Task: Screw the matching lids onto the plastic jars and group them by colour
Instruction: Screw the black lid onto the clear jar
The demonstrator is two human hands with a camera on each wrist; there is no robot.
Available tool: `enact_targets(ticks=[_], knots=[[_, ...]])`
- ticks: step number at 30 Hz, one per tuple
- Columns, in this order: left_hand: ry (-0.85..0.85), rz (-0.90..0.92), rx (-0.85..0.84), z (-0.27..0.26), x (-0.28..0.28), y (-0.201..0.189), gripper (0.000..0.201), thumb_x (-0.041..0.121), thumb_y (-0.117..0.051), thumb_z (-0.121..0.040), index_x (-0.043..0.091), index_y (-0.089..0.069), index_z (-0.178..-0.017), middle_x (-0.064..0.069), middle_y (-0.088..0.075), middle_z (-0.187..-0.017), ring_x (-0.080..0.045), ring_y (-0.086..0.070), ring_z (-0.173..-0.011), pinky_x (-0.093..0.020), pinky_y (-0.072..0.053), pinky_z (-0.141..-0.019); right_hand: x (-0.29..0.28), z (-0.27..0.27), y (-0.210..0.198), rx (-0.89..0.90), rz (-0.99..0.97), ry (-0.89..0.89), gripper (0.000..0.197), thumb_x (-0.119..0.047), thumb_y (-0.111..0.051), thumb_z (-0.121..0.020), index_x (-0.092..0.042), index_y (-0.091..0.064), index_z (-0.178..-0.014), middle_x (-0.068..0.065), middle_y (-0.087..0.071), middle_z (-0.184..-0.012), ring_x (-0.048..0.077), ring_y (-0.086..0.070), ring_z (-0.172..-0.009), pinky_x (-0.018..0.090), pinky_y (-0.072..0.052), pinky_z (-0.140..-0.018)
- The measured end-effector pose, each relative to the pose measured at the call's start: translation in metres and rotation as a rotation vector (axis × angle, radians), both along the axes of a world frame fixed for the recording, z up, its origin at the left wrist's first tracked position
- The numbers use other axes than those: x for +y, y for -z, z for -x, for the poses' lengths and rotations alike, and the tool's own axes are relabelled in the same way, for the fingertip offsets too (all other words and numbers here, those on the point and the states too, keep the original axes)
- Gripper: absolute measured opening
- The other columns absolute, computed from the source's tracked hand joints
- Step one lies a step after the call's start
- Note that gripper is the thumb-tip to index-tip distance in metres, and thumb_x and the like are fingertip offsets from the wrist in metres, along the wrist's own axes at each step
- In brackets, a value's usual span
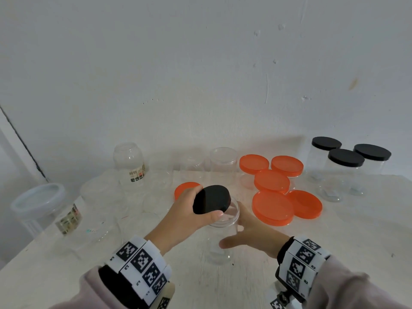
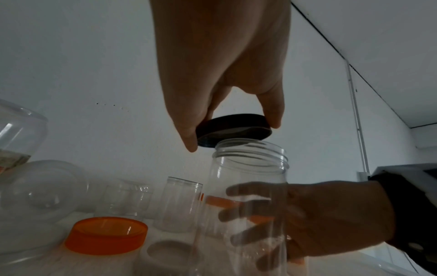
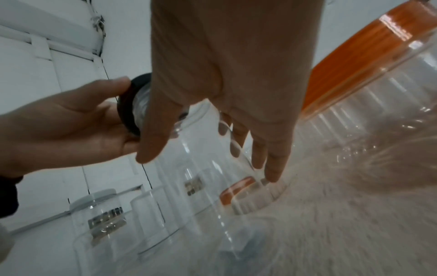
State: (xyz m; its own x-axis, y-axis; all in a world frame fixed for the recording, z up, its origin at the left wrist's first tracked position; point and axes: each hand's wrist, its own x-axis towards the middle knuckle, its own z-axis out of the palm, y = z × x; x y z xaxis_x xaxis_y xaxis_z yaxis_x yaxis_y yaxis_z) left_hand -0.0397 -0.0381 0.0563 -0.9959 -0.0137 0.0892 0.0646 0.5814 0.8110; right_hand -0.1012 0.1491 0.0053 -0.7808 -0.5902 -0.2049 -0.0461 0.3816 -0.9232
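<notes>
White wall stands behind the pale desk. At its middle the left hand pinches a black lid, tilted over the mouth of the clear jar (not seated yet), which the right hand grips around. Next, I think: level it, lower, turn.

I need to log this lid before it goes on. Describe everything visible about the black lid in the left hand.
The black lid is a round, matte, opaque screw cap, apparently plastic, with a flat top and a short straight skirt. The left hand grips it by the rim, thumb on the near edge and fingers on the far edge. It is tilted, held just above the open threaded mouth of the clear jar; whether it touches the rim cannot be told. It is not yet seated or screwed on. The right hand steadies the jar, not the lid.
</notes>
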Motion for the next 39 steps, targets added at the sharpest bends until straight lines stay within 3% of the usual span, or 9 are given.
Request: enact_targets(ticks=[3,14,18,20,24,27,30,34,39], knots=[[0.018,0.068,0.003,0.005,0.005,0.002,0.076,0.049,-0.073,-0.077,0.024,-0.039,-0.14,0.008,-0.043,-0.133,-0.011,-0.044,-0.123,-0.031,-0.045,-0.101,0.0,-0.003,0.0,0.018,0.022,-0.002,0.099,-0.027,-0.087,-0.068,-0.043,-0.025,-0.142,-0.023,-0.044,-0.135,0.012,-0.037,-0.133,0.042,-0.03,-0.114],[0.032,0.182,-0.002,0.007,0.013,0.008,0.09,0.053,-0.073,-0.075,0.027,-0.026,-0.147,0.011,-0.034,-0.142,-0.004,-0.036,-0.122,-0.019,-0.041,-0.094,0.001,0.001,0.005,0.045,0.003,-0.036,0.094,-0.033,-0.084,-0.072,-0.048,-0.02,-0.139,-0.028,-0.041,-0.135,0.007,-0.035,-0.132,0.031,-0.029,-0.109],[0.053,0.103,-0.024,0.006,0.009,0.013,0.096,0.053,-0.076,-0.071,0.03,-0.023,-0.147,0.014,-0.033,-0.141,-0.003,-0.035,-0.124,-0.013,-0.036,-0.094,0.003,0.001,0.002,0.082,-0.038,-0.044,0.099,-0.034,-0.086,-0.068,-0.05,-0.017,-0.137,-0.029,-0.038,-0.135,0.009,-0.033,-0.134,0.031,-0.031,-0.107],[0.068,0.003,-0.072,0.005,0.004,0.018,0.095,0.051,-0.08,-0.067,0.043,-0.021,-0.142,0.024,-0.035,-0.132,0.001,-0.037,-0.121,-0.006,-0.037,-0.089,0.007,0.003,-0.006,0.104,-0.053,-0.074,0.106,-0.033,-0.088,-0.065,-0.051,-0.013,-0.137,-0.033,-0.034,-0.133,0.007,-0.03,-0.135,0.027,-0.029,-0.104],[0.087,-0.15,-0.15,0.002,-0.004,0.031,0.109,0.043,-0.085,-0.066,0.042,-0.012,-0.147,0.023,-0.029,-0.147,-0.003,-0.03,-0.138,-0.03,-0.028,-0.115,0.014,0.008,-0.039,0.206,-0.1,-0.121,0.119,-0.035,-0.089,-0.063,-0.043,-0.006,-0.148,-0.017,-0.021,-0.153,0.005,-0.019,-0.142,0.032,-0.022,-0.116],[0.142,-0.22,-0.116,0.001,-0.001,0.041,0.087,0.031,-0.086,-0.068,0.054,-0.029,-0.129,0.033,-0.044,-0.133,0.016,-0.04,-0.123,-0.016,-0.032,-0.106,0.009,0.008,-0.068,0.322,-0.208,-0.204,0.108,-0.039,-0.084,-0.069,-0.044,-0.011,-0.148,-0.022,-0.019,-0.149,0.004,-0.024,-0.136,0.02,-0.028,-0.106],[0.124,-0.259,-0.07,0.004,0.005,0.048,0.083,0.024,-0.086,-0.069,0.05,-0.034,-0.128,0.029,-0.051,-0.128,0.015,-0.045,-0.117,-0.006,-0.038,-0.092,-0.005,0.009,-0.094,0.443,-0.4,-0.323,0.092,-0.043,-0.076,-0.077,-0.036,-0.018,-0.149,-0.016,-0.025,-0.147,0.006,-0.032,-0.13,0.02,-0.033,-0.1],[0.111,-0.273,-0.047,0.008,0.007,0.051,0.086,0.022,-0.085,-0.07,0.042,-0.032,-0.136,0.023,-0.051,-0.132,0.007,-0.046,-0.122,-0.021,-0.038,-0.104,-0.023,0.01,-0.113,0.55,-0.651,-0.462,0.079,-0.041,-0.068,-0.084,-0.032,-0.024,-0.149,-0.007,-0.035,-0.139,0.014,-0.038,-0.125,0.034,-0.039,-0.105],[0.106,-0.288,-0.052,0.009,0.007,0.053,0.09,0.02,-0.084,-0.071,0.036,-0.029,-0.141,0.019,-0.049,-0.136,0.002,-0.045,-0.126,-0.026,-0.037,-0.109,-0.039,0.014,-0.125,0.566,-0.843,-0.542,0.078,-0.04,-0.071,-0.081,-0.037,-0.028,-0.147,-0.006,-0.036,-0.128,0.018,-0.04,-0.12,0.038,-0.044,-0.1]])
